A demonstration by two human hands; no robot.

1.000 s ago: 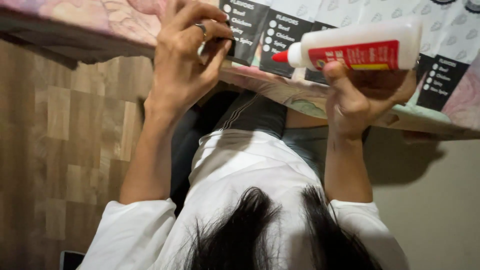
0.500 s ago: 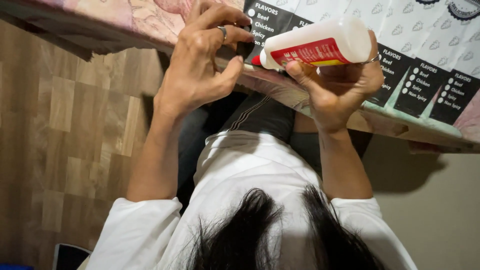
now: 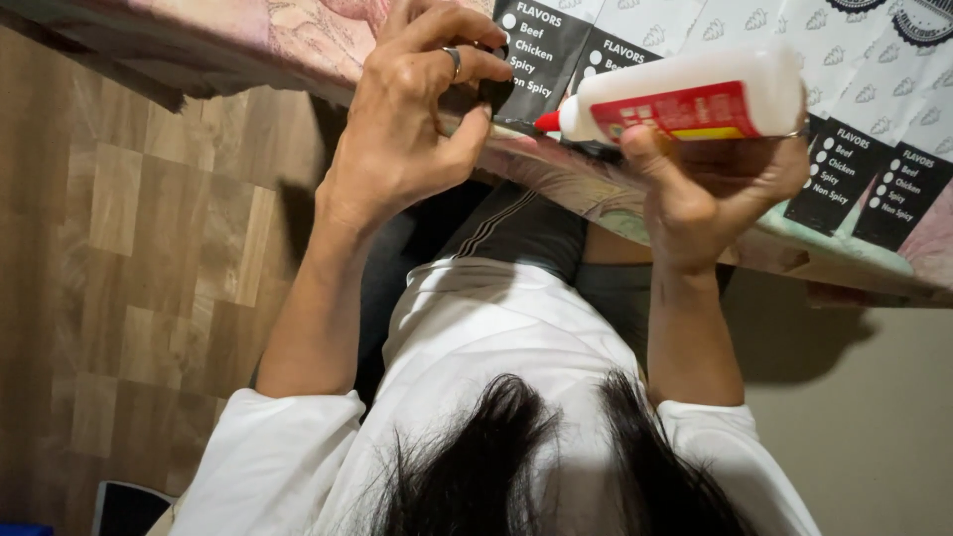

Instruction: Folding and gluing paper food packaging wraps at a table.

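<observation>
— Near us, our right hand (image 3: 715, 189) grips the white glue bottle (image 3: 685, 99), red tip at the dark paper edge (image 3: 511, 126).
— And our left hand (image 3: 407, 129) pinches that edge over the table (image 3: 298, 40) — no glue visible yet.

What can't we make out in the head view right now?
- Small dark piece in the left hand: mostly covered by the fingers; its kind cannot be told.
- Whether the red nozzle of the glue bottle in the right hand touches that piece: too small.
- Printed paper sheets: cut off by the top and right edges.
- Lap: hidden by hair.
</observation>
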